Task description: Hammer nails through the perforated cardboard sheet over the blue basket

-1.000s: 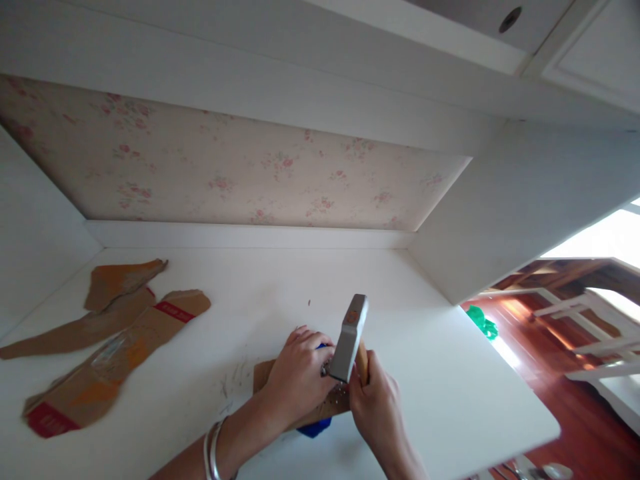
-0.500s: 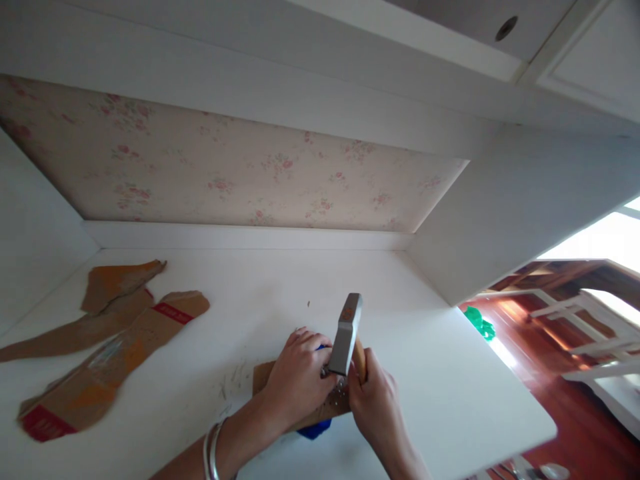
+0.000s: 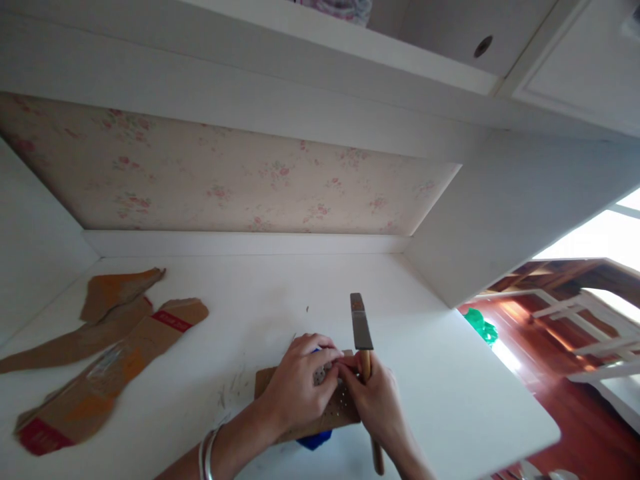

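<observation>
Punctured cardboard: a brown strip, dotted with pale holes, is set slantwise beneath both hands, and from it all other places are reckoned.
Left hand: laid over the left and middle part of the strip, the left hand is held with fingers curled and the thumb and forefinger brought near each other; whether anything is gripped cannot be told.
Grey piece: a small speckled grey piece is seen above the strip, partly covered by the left fingers; its full shape is hidden.
Right hand: at the right end of the strip, the right hand is closed around the hammer handle, its thumb and forefinger drawn together beside the left fingertips; anything pinched there cannot be made out.
Hammer: the metal head of the hammer is raised above the right hand, beyond the strip's right end; the butt of its wooden handle is shown below the wrist.
Blue item: a blue item is partly covered by the strip, its edge exposed on the near side.
Torn cardboard: torn pieces, one red-banded, are spread well to the left of the strip.
Desk: everything named is borne on or held over a white desk, which is marked by dark scuffs just left of the strip.
</observation>
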`<state>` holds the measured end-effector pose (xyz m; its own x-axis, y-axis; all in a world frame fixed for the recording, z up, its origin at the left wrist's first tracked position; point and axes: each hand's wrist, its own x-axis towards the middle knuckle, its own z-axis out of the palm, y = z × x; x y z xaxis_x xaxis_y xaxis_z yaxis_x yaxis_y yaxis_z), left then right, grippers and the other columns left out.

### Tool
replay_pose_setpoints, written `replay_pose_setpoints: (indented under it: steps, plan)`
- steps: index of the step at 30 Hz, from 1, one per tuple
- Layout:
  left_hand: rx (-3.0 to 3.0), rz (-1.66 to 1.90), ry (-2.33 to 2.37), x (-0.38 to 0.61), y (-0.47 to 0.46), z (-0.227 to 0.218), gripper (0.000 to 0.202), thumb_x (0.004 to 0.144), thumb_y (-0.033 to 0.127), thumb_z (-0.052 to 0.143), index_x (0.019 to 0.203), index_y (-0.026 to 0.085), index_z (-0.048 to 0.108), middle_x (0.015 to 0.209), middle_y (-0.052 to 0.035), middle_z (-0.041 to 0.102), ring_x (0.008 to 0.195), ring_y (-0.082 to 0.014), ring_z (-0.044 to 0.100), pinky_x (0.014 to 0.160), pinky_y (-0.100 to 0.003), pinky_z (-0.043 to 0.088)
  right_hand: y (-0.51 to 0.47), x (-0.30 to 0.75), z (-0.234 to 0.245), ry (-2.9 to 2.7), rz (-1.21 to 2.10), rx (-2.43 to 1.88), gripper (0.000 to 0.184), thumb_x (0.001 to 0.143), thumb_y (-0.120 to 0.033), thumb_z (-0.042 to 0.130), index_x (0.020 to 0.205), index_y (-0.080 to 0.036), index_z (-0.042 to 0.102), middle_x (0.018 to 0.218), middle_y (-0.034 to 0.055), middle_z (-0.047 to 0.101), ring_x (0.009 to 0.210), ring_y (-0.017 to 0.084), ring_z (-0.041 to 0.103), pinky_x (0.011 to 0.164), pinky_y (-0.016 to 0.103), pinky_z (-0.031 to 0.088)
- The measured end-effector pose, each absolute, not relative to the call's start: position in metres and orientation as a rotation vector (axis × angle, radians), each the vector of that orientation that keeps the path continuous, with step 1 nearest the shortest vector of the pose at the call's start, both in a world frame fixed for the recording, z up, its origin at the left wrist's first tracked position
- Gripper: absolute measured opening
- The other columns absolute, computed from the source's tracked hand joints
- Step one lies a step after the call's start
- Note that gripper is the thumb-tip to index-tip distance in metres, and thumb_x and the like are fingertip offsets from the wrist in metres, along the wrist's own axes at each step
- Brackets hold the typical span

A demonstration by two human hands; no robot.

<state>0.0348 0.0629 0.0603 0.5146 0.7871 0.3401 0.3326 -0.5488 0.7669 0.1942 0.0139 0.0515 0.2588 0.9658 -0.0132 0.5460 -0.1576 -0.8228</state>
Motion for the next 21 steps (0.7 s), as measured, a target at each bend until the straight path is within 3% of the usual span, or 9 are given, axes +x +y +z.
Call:
replay_pose_setpoints:
  steps: [5,10,13,21]
  plan:
    - [2.128,0.896,0.897,0.040,0.064,0.057,0.010,0.091,0.018,0.064,0.092,0.024,0.072,0.095,-0.0003,0.069,0.094,-0.0180,0.060,0.092,-0.034,0.045,0.011,0.197,0.041,-1.361,0.771,-1.778,0.007,0.085,-0.019,0.056,0.087,-0.023,0.062,0.080,0.0025,0.076,0.075,0.024,0.070,0.066,0.032,0.049]
    - [2.155,0.852,0.902,0.040,0.064,0.057,0.008,0.089,0.022,0.069,0.097,0.023,0.070,0.097,0.0008,0.071,0.094,-0.0186,0.062,0.093,-0.036,0.043,0.010,0.200,0.037,-1.337,0.828,-1.708,0.009,0.084,-0.019,0.058,0.089,-0.023,0.064,0.085,0.0032,0.076,0.081,0.023,0.070,0.072,0.032,0.050]
    - [2.191,0.849,0.892,0.039,0.063,0.054,0.008,0.092,0.023,0.066,0.098,0.024,0.071,0.096,0.0004,0.071,0.093,-0.0185,0.062,0.091,-0.036,0.044,0.009,0.201,0.036,-1.292,0.849,-1.688,0.001,0.084,-0.023,0.061,0.085,-0.023,0.062,0.081,0.0021,0.074,0.075,0.022,0.068,0.069,0.031,0.051]
    - [2.328,0.923,0.798,0.039,0.066,0.045,0.015,0.096,0.022,0.060,0.100,0.026,0.074,0.094,-0.0006,0.071,0.089,-0.0184,0.059,0.088,-0.037,0.041,0.003,0.204,0.033,-1.175,0.958,-1.615,0.020,0.083,-0.033,0.069,0.075,-0.023,0.053,0.067,-0.0022,0.063,0.062,0.018,0.060,0.056,0.028,0.048]
